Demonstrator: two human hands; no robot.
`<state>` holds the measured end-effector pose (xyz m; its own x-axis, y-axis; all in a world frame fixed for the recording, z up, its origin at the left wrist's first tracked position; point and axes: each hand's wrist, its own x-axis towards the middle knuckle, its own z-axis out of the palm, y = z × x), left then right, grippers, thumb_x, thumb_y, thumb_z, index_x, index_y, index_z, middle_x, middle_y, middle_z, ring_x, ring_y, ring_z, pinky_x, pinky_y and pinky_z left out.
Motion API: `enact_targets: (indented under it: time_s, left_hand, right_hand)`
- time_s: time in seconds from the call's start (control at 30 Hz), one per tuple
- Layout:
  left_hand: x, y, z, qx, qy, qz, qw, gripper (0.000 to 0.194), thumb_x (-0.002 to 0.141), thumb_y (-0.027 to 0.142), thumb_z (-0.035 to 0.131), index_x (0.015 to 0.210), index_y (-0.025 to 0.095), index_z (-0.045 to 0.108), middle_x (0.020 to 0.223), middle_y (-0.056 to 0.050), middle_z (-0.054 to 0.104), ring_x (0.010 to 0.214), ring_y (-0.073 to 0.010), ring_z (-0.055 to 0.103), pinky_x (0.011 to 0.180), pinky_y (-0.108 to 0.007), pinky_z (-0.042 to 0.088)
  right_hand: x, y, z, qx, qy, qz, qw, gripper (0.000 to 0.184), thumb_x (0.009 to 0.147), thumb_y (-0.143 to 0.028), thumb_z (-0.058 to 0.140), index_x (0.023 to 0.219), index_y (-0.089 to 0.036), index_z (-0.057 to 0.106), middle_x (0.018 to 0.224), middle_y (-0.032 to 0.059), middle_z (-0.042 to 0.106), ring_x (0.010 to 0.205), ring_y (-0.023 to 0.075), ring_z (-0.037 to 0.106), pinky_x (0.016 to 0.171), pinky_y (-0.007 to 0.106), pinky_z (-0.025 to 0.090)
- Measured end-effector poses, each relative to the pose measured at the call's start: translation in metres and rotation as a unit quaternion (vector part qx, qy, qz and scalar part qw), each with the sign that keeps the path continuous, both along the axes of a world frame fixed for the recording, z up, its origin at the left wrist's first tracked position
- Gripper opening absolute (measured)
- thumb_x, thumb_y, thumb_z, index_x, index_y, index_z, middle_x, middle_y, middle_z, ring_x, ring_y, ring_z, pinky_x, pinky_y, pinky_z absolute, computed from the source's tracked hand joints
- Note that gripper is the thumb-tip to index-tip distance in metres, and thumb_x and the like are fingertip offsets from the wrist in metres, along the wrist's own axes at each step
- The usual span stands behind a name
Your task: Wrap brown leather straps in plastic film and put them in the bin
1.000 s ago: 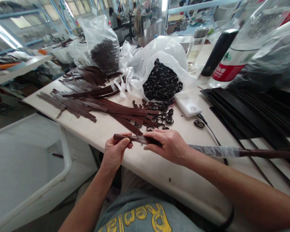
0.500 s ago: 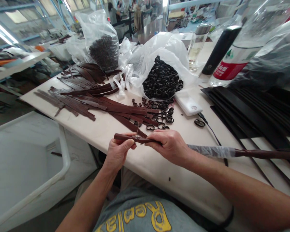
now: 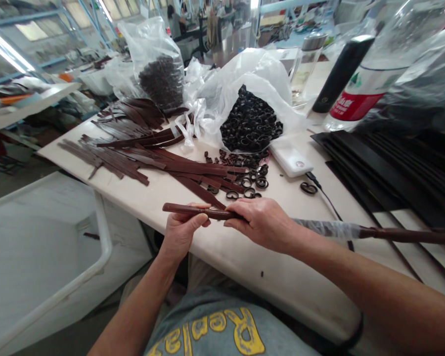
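Note:
Between my hands lies a brown leather strap [image 3: 218,214], folded narrow like a tube. My left hand [image 3: 182,230] pinches it near its left end, thumb on top, and a flat end sticks out past the fingers. Closed around the strap farther right is my right hand [image 3: 265,222], its fingers pressed together. Beyond that wrist the brown length continues to the right, part of it wrapped in clear plastic film [image 3: 328,229]. Just past my hands rest flat brown leather strips [image 3: 203,168] and several small dark loops [image 3: 248,193].
A plastic bag of black loops [image 3: 250,121] stands behind the strips. To its right are a white power bank [image 3: 291,158] with a cable, a black flask [image 3: 341,74] and a large bottle [image 3: 359,99]. Black strips [image 3: 385,173] cover the right side. A white bin [image 3: 106,237] stands at left.
The strap's left end now reaches farther left past my left hand and looks flatter. Both hands keep their grip in nearly the same place; the view has shifted slightly.

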<state>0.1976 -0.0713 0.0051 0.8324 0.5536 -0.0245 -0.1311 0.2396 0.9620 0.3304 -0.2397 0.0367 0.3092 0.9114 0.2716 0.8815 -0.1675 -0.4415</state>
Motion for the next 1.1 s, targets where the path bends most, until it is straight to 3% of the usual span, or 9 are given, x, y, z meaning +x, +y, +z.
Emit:
enact_targets:
  time_s: [0.13, 0.27, 0.4, 0.6, 0.7, 0.8, 0.97, 1.03, 1.1]
  left_hand:
    - [0.000, -0.007, -0.006, 0.012, 0.010, -0.026, 1.000, 0.022, 0.067, 0.027, 0.083, 0.087, 0.021, 0.079, 0.080, -0.003, 0.071, 0.062, -0.0110, 0.059, 0.063, -0.024, 0.050]
    - [0.004, -0.018, -0.009, 0.057, 0.020, -0.079, 0.995, 0.020, 0.069, 0.028, 0.081, 0.087, 0.021, 0.079, 0.083, -0.004, 0.071, 0.071, -0.0145, 0.060, 0.070, -0.026, 0.050]
    - [0.005, -0.017, -0.012, 0.019, 0.014, -0.067, 0.997, 0.022, 0.067, 0.031, 0.082, 0.087, 0.021, 0.079, 0.086, -0.005, 0.071, 0.077, -0.0170, 0.061, 0.073, -0.027, 0.049]
    - [0.004, -0.008, -0.006, 0.011, -0.007, -0.078, 0.997, 0.020, 0.068, 0.026, 0.081, 0.087, 0.022, 0.079, 0.085, -0.003, 0.069, 0.073, -0.0136, 0.059, 0.074, -0.026, 0.049]
    - [0.004, -0.010, 0.000, -0.012, -0.011, -0.072, 0.997, 0.018, 0.066, 0.027, 0.082, 0.083, 0.021, 0.079, 0.080, -0.003, 0.069, 0.068, -0.0123, 0.059, 0.069, -0.024, 0.049]
    - [0.003, -0.009, 0.002, -0.046, 0.002, -0.047, 0.998, 0.020, 0.062, 0.029, 0.084, 0.080, 0.020, 0.079, 0.076, -0.003, 0.070, 0.062, -0.0111, 0.057, 0.062, -0.023, 0.050]
    - [0.007, 0.012, -0.002, -0.117, -0.010, 0.046, 0.992, 0.027, 0.058, 0.031, 0.087, 0.080, 0.019, 0.078, 0.078, -0.003, 0.073, 0.061, -0.0093, 0.060, 0.060, -0.018, 0.052]
    - [0.009, 0.012, -0.001, -0.151, -0.042, 0.072, 0.985, 0.034, 0.060, 0.034, 0.086, 0.091, 0.021, 0.078, 0.090, -0.003, 0.074, 0.073, -0.0106, 0.064, 0.069, -0.018, 0.053]
    - [0.008, 0.000, 0.000, -0.164, -0.045, 0.017, 0.985, 0.045, 0.063, 0.037, 0.085, 0.103, 0.021, 0.075, 0.102, -0.005, 0.073, 0.086, -0.0146, 0.066, 0.079, -0.024, 0.053]
  right_hand:
    - [-0.007, 0.000, -0.009, 0.009, 0.001, 0.009, 1.000, 0.024, 0.095, -0.033, 0.056, 0.078, -0.016, 0.063, 0.070, 0.0025, 0.066, 0.063, 0.0138, 0.059, 0.056, 0.024, 0.034]
    - [-0.010, 0.001, -0.011, 0.008, 0.025, 0.010, 1.000, 0.025, 0.095, -0.032, 0.054, 0.079, -0.016, 0.064, 0.070, 0.0032, 0.066, 0.063, 0.0138, 0.059, 0.056, 0.023, 0.033]
    - [-0.005, 0.002, -0.003, -0.013, 0.137, 0.026, 0.990, 0.022, 0.094, -0.034, 0.056, 0.086, -0.017, 0.068, 0.076, 0.0035, 0.068, 0.066, 0.0139, 0.060, 0.058, 0.023, 0.037]
    - [0.004, 0.002, 0.002, -0.053, 0.448, 0.045, 0.891, 0.021, 0.088, -0.035, 0.058, 0.080, -0.016, 0.064, 0.063, -0.0024, 0.057, 0.056, 0.0097, 0.054, 0.052, 0.020, 0.041]
    - [0.005, 0.001, -0.001, -0.051, 0.540, 0.063, 0.838, 0.022, 0.087, -0.037, 0.060, 0.082, -0.016, 0.064, 0.069, -0.0010, 0.059, 0.060, 0.0104, 0.056, 0.057, 0.022, 0.047]
    - [0.010, -0.001, -0.002, -0.060, 0.576, 0.073, 0.812, 0.019, 0.086, -0.035, 0.060, 0.084, -0.017, 0.065, 0.071, -0.0005, 0.061, 0.062, 0.0107, 0.057, 0.060, 0.023, 0.049]
    - [0.023, -0.003, 0.000, -0.073, 0.572, 0.082, 0.813, 0.021, 0.085, -0.038, 0.063, 0.084, -0.017, 0.065, 0.072, 0.0004, 0.064, 0.062, 0.0114, 0.059, 0.060, 0.023, 0.052]
    - [0.024, -0.002, 0.002, -0.055, 0.528, 0.066, 0.845, 0.026, 0.085, -0.042, 0.062, 0.080, -0.017, 0.064, 0.068, 0.0006, 0.063, 0.058, 0.0117, 0.058, 0.056, 0.023, 0.050]
    - [0.020, 0.001, 0.005, -0.037, 0.446, 0.039, 0.893, 0.029, 0.086, -0.045, 0.061, 0.074, -0.018, 0.063, 0.062, 0.0007, 0.062, 0.055, 0.0126, 0.056, 0.051, 0.022, 0.048]
